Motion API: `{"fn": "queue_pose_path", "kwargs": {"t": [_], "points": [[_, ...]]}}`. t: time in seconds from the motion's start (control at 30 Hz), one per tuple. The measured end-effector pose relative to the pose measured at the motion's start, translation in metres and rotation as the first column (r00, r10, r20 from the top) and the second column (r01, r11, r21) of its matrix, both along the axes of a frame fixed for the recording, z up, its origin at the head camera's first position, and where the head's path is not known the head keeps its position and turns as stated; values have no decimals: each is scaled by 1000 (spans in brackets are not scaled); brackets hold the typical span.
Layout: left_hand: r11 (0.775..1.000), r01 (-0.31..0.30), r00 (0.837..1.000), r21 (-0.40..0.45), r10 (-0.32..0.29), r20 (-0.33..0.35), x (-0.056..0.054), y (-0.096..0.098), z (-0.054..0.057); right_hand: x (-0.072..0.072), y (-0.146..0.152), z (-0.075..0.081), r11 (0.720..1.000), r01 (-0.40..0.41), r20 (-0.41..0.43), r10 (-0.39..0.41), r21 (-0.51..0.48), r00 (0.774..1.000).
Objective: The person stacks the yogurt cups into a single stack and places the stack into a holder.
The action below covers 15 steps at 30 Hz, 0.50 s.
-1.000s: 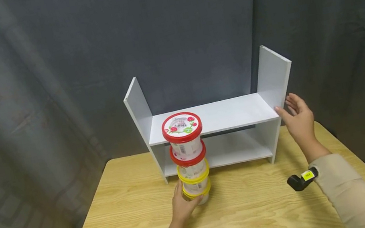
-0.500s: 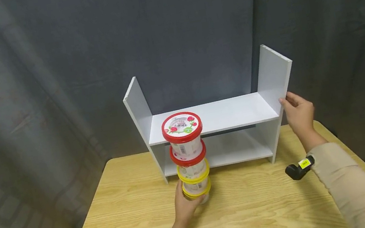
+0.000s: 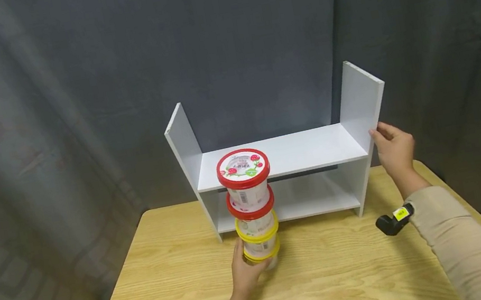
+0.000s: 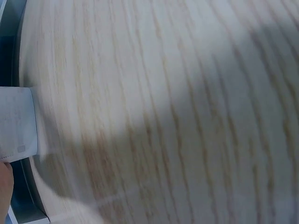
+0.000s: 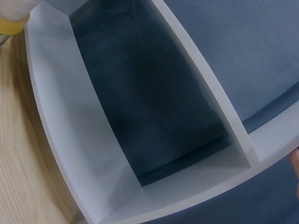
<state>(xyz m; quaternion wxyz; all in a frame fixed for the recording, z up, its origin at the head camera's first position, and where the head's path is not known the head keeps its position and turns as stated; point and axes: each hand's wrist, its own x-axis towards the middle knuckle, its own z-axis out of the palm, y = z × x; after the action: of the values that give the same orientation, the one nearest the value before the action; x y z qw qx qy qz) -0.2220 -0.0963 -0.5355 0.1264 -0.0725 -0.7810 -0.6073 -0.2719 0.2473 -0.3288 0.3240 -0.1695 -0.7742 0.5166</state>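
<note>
A stack of lidded tubs stands in front of the white shelf [image 3: 308, 151] in the head view. Two red-lidded tubs [image 3: 249, 198] are on top, two yellow-lidded tubs [image 3: 259, 246] below. My left hand [image 3: 246, 276] grips the lowest tub, fingers on its left and thumb across its front. The left wrist view catches that tub's white wall [image 4: 17, 125] and a fingertip [image 4: 5, 184]. At the right, my right hand [image 3: 395, 152] pinches the front edge of the shelf's right side panel [image 3: 360, 96]. Only a fingertip [image 5: 295, 161] of it shows in the right wrist view.
The shelf has two levels, an open top and tall side panels. It stands toward the back of a wooden table [image 3: 330, 273]. Grey curtains [image 3: 251, 46] hang behind and at both sides.
My right hand has moved up against the side panel and closed its fingers and thumb on the edge. My left hand and the stack have shifted very slightly right.
</note>
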Motion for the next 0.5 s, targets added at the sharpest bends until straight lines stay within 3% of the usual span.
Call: {"fn": "queue_pose_path", "kwargs": {"t": [0.3, 0.43, 0.5], "points": [[1000, 21, 1000, 2, -21, -8, 1, 0, 1, -1, 0, 0, 1000, 3, -11, -3, 3, 1000], [998, 60, 998, 32, -60, -4, 2, 0, 10, 0, -1, 0, 1000, -3, -7, 3, 1, 1000], [994, 94, 995, 60, -95, 6, 5, 1, 20, 0, -1, 0, 1000, -5, -4, 5, 7, 1000]]}}
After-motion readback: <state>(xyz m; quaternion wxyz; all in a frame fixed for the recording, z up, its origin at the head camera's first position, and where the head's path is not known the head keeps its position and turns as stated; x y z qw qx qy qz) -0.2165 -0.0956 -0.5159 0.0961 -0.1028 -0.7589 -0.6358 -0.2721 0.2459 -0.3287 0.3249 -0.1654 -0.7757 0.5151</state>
